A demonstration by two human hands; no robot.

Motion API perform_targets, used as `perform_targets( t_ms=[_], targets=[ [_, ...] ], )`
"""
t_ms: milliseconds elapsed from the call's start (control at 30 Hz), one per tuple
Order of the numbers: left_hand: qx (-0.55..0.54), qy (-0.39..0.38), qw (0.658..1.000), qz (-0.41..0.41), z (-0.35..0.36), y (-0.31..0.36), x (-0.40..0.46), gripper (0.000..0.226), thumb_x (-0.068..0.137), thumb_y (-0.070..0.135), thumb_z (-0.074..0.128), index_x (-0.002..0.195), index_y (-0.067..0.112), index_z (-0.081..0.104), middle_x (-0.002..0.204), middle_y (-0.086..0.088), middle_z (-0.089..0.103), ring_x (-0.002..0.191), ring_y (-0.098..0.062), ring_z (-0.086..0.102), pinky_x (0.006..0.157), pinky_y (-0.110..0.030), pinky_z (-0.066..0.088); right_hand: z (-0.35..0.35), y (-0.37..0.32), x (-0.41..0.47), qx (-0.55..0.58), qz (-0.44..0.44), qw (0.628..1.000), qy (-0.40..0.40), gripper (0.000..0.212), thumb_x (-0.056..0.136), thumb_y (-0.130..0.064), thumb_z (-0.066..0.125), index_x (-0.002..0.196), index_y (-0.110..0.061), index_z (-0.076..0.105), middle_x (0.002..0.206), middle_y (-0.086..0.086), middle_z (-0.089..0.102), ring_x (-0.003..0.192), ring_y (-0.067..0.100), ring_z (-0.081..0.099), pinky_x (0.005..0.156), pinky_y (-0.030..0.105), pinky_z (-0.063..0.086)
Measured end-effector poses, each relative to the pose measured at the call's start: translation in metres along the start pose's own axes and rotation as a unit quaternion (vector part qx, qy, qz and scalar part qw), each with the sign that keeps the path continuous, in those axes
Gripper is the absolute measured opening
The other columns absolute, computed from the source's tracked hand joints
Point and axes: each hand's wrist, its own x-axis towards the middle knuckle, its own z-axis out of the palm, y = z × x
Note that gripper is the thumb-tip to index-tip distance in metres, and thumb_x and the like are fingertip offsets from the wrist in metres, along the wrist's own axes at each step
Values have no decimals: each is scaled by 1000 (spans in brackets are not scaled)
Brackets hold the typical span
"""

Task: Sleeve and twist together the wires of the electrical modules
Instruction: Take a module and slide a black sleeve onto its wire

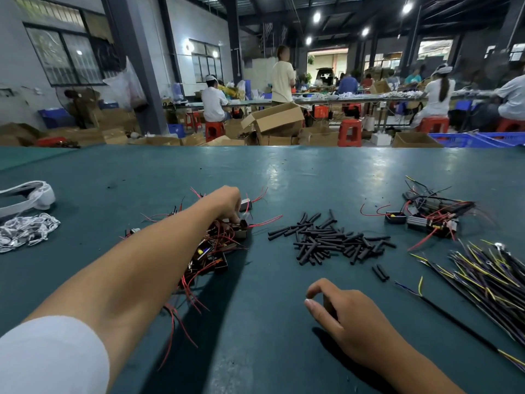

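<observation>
A person's left hand (227, 204) reaches across a green table (284, 172) into a tangled heap of small black modules with red wires (216, 245), too many and too knotted to count, its fingers curled down and pinching one module (245, 223) at the far edge of the heap; a white sleeve (51, 356) covers the upper arm. The right hand (343, 314) rests on the table near the front edge, well apart from the heap, thumb and forefinger bent toward each other around what looks like a short dark piece, though the hold cannot be made out for certain. Between and beyond the two hands lies a loose pile of several dozen short black tubes (326, 237), with two strays (380, 272) just beside it. Farther right sits a second, smaller cluster of wired modules (426, 214), and below it a fan of black cables with yellow and purple ends (483, 277), one cable (454, 322) lying alone beside the right hand. At the left edge lie a white bag (31, 194) and a bundle of silvery packets (25, 231). Behind the table, workers sit on red stools (350, 132) among cardboard boxes (274, 118).
</observation>
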Motion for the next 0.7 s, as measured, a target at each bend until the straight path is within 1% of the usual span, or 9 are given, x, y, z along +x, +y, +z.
perform_targets(
  t_ms=[100,167,267,333,400,500,567,667,700],
  targets=[
    [-42,78,996,25,-22,-4,-8,35,81,28,84,98,1,69,100,-15,72,93,-31,67,81,-39,54,0,1,2,3,9,1000,-4,12,99,-51,44,101,-39,48,55,-7,46,61,6,50,55,20,35],
    [-67,146,987,31,-39,-6,-13,35,86,34,78,96,2,67,98,-15,70,90,-30,64,77,-38,52,1,2,3,9,18,1000,-4,11,99,-50,45,100,-40,48,57,-9,49,61,6,51,55,20,34],
    [-101,241,964,40,-63,-7,-22,36,90,39,71,91,3,66,93,-14,68,79,-26,59,64,-35,46,3,2,3,17,24,999,-12,8,99,-50,46,98,-42,46,67,-24,55,60,6,51,55,20,36],
    [-131,282,950,41,-74,-5,-31,38,92,40,69,90,2,65,89,-14,67,76,-27,59,61,-36,44,3,2,4,18,25,999,-18,8,99,-50,46,97,-42,46,69,-29,55,59,6,50,55,20,36],
    [-180,309,933,42,-82,0,-38,41,93,41,67,92,1,64,86,-14,68,74,-27,59,63,-38,45,3,2,4,28,28,999,-17,8,98,-50,46,97,-42,48,68,-25,55,58,8,49,53,22,34],
    [-304,336,890,51,-90,11,-50,35,95,43,65,89,9,60,76,-5,67,56,-12,55,51,-25,42,3,2,3,51,36,998,-8,10,98,-50,47,96,-41,50,66,-21,55,56,9,49,52,23,33],
    [-366,346,862,61,-94,20,-60,29,97,41,63,91,13,59,73,-3,67,53,-8,56,51,-22,44,3,2,3,75,45,996,10,9,97,-48,49,94,-40,51,64,-16,54,55,10,47,52,24,34],
    [-380,349,853,79,-98,36,-78,30,101,36,59,90,8,65,67,-3,66,48,-8,53,52,-28,46,1,-2,6,121,80,986,88,13,94,-47,51,92,-35,56,59,-4,54,53,12,47,57,39,45],
    [-400,335,849,84,-97,41,-84,34,101,33,58,90,2,67,64,-5,65,45,-9,51,49,-27,44,-1,-4,7,133,95,977,135,19,91,-50,50,94,-33,57,61,-1,56,55,12,50,57,39,45]
  ],
)
